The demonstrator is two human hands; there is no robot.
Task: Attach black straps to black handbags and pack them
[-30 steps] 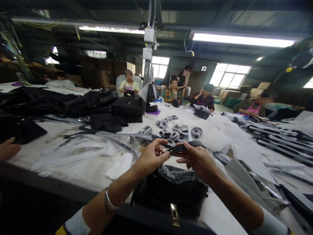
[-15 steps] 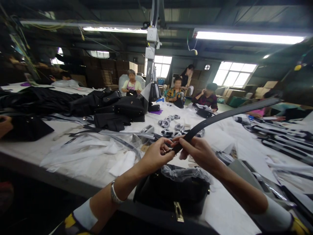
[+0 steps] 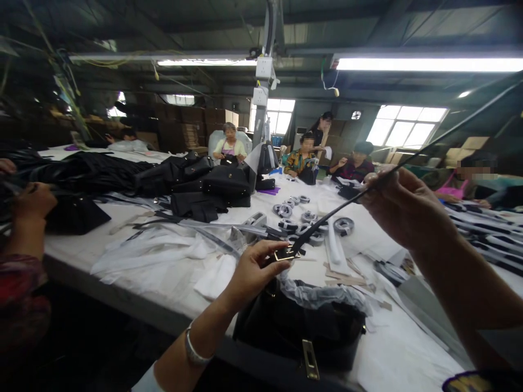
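Whereas both hands met at the buckle (image 3: 286, 254) a moment ago, the right hand (image 3: 398, 204) now grips the black strap (image 3: 335, 209) higher and well apart, stretching it taut down to that buckle, pinched by the left hand (image 3: 253, 269) above the handbag (image 3: 302, 326).

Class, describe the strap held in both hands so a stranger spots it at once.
On the white table, find the black bag at the near edge. Above it, the left hand pinches a gold buckle, the right hand holds up the strap. Unlike the coiled ones behind, it runs straight.
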